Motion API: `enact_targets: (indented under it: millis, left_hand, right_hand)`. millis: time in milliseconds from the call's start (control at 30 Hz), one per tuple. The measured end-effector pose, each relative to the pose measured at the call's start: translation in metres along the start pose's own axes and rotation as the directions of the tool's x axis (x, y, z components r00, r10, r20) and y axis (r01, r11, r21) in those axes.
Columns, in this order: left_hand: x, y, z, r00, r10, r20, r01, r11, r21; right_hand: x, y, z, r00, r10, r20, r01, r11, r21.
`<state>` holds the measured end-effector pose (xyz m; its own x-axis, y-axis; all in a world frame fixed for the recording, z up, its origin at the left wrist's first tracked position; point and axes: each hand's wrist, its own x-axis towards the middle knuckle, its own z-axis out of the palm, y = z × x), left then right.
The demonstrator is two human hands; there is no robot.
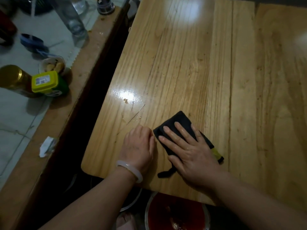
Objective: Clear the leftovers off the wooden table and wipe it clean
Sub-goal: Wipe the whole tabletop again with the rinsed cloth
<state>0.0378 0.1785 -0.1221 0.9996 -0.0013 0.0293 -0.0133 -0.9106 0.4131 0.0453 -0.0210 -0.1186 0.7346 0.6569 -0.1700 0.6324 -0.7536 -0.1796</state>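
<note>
Bowl [176, 213] half beneath table [216, 63]; clear bottle [73, 19] blurred

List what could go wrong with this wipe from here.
1. The scrap and crumbs lie beyond the cloth, to its left; a wipe may smear or miss them.
2. Swept off the wooden table at its near edge, they could miss the red bowl below.
3. The right hand presses the cloth flat, but its loose tail could drag residue back.
</note>
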Motion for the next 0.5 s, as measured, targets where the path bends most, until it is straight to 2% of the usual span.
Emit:
enact_targets:
  millis: [133,267,400,500]
  left_hand:
    - [-0.004,-0.008,0.006,0.999,0.031,-0.021,-0.030,0.998,0.051]
    - [-0.004,-0.009,0.004,0.998,0.063,-0.006,-0.062,0.994,0.089]
    - [0.004,-0.014,-0.005,0.976,0.210,0.051,-0.216,0.957,0.194]
    - [0.012,-0.020,-0.005,0.951,0.297,0.091,-0.310,0.928,0.207]
  right_hand:
    - [0.012,0.015,-0.011,0.991,-0.126,0.051,0.125,0.992,0.027]
    - [0.033,0.028,-0.018,0.984,-0.173,0.036,0.172,0.985,0.026]
    - [0.062,0.037,-0.023,0.994,-0.103,0.020,0.103,0.995,0.004]
    - [0.092,0.046,-0.027,1.000,-0.015,-0.010,0.014,1.000,-0.011]
